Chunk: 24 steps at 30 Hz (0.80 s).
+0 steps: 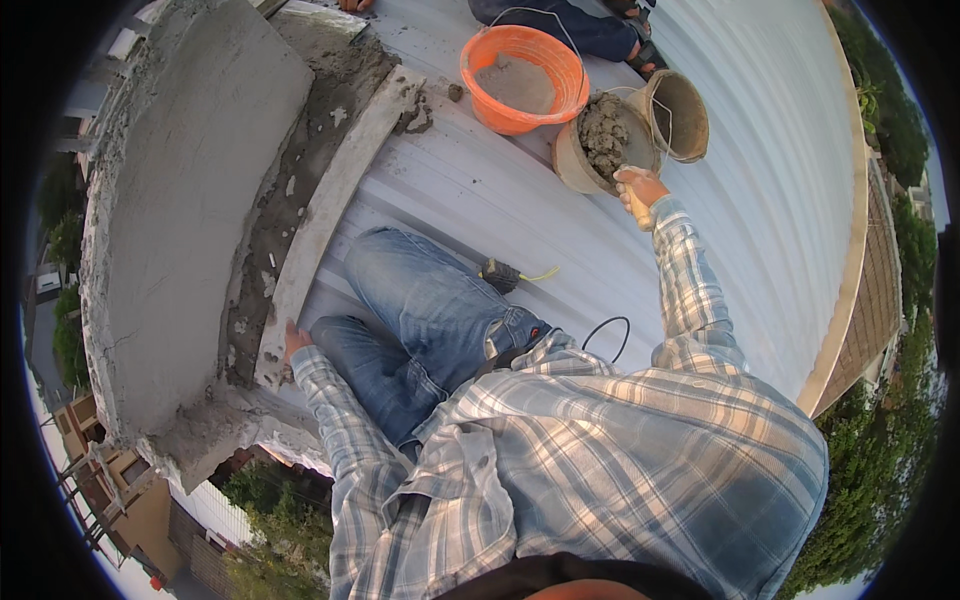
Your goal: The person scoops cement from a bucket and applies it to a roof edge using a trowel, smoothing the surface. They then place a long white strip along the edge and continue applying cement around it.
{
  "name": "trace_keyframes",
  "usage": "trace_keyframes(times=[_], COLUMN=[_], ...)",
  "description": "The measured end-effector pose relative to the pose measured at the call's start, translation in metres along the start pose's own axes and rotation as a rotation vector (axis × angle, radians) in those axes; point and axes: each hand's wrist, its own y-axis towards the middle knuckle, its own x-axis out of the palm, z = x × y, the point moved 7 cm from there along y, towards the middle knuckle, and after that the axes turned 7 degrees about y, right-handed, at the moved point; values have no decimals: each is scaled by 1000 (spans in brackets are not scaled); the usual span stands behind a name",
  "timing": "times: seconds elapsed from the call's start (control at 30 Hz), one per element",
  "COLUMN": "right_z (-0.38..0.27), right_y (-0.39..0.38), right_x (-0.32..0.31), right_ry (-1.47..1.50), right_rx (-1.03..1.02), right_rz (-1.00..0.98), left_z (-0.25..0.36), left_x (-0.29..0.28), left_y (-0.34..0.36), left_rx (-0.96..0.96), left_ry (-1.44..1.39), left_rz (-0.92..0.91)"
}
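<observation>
The mortar should be heavy, soft and sticky, best managed by the pale tool handle my right hand grips at two o'clock. It looks grey and lumpy, in the bucket at one. My left hand touches the board between eight and nine; its grip I can't tell.

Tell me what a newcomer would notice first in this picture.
Probably the bright orange bucket, upper middle, on pale ribbed sheeting. Below and right of it, the right hand grips a pale handle at a beige bucket holding grey mortar. Grey masonry fills the left side.
</observation>
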Motion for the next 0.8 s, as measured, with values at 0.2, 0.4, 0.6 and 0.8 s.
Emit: trace_keyframes(times=[0.2, 0.4, 0.6, 0.8], right_z=[-2, -16, -40, -77], right_y=[-38, -57, -107, -164], right_x=[-15, -2, -2, 78], right_ry=[-15, -137, -220, -456], right_rx=[-65, 19, 66, 12], right_rz=[65, -28, -111, -213], left_z=[59, 53, 73, 70], left_x=[-42, -49, -47, -39], left_y=[-45, -59, -55, -54], left_rx=[-699, -350, -329, -334], left_ry=[-476, -154, -150, -134], left_rz=[120, 135, 25, 17])
